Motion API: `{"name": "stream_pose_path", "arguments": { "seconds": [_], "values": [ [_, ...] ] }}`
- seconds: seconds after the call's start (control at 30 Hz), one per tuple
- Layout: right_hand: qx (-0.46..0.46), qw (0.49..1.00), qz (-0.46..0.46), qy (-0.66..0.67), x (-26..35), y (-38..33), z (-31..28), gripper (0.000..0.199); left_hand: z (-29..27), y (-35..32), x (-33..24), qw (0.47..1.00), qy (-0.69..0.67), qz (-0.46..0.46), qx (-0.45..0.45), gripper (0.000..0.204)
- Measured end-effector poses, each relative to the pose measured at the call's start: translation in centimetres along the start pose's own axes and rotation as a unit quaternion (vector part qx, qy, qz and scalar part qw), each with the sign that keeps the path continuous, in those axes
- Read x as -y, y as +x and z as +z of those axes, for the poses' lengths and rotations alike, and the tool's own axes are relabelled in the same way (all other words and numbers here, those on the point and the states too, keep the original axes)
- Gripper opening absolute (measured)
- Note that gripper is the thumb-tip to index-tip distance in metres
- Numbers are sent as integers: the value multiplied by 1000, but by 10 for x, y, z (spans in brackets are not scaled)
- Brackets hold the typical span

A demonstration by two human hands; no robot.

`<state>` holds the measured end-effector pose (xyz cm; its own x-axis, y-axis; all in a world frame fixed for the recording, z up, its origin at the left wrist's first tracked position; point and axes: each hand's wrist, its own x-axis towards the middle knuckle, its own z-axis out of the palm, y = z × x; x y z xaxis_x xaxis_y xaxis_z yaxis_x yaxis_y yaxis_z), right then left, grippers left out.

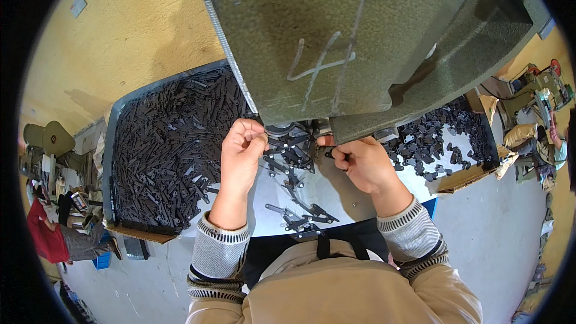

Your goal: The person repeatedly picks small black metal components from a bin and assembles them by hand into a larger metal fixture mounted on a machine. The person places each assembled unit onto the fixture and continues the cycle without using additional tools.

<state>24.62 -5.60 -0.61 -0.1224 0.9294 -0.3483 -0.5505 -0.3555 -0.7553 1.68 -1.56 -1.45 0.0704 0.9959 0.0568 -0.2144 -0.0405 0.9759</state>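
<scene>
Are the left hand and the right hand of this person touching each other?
Apart: the head view shows a clear gap between the left hand and the right hand, with black parts visible there.

A factory workshop: a heavy green machine (312, 42) stands just ahead of the fingers (255, 143). Heaps of black parts (174, 138) lie either side, and other machinery (549, 84) stands far to their right.

A yellow wall (141, 30) bears a pale square plate (78, 5) above a grey floor (155, 291).
</scene>
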Motion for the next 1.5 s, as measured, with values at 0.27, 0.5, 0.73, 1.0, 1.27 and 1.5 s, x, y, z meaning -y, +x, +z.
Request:
{"name": "stream_pose_path", "arguments": {
  "seconds": [0.27, 0.5, 0.73, 1.0, 1.27, 1.5],
  "values": [
    [45, 997, 18, 67, 0, -9, -4, 23, -4, 0, 1, 1000, 6, -5, 19, 13],
    [46, 998, 15, 48, -4, -12, -7, 21, -13, 1, 3, 980, 186, 66, -26, 18],
    [24, 990, 53, 125, -4, -14, -7, 17, -74, 5, -39, 938, 324, 46, -112, 8],
    [24, 993, 19, 112, -5, -21, 2, 20, -77, -4, -30, 789, 610, 77, -19, 22],
    [23, 990, -1, 138, -8, -24, -5, 20, -79, 2, -25, 825, 564, -15, -25, 15],
    [36, 991, -2, 127, -6, -19, -14, 19, -79, 6, -33, 985, 107, -134, -23, 22]
  ]
}}
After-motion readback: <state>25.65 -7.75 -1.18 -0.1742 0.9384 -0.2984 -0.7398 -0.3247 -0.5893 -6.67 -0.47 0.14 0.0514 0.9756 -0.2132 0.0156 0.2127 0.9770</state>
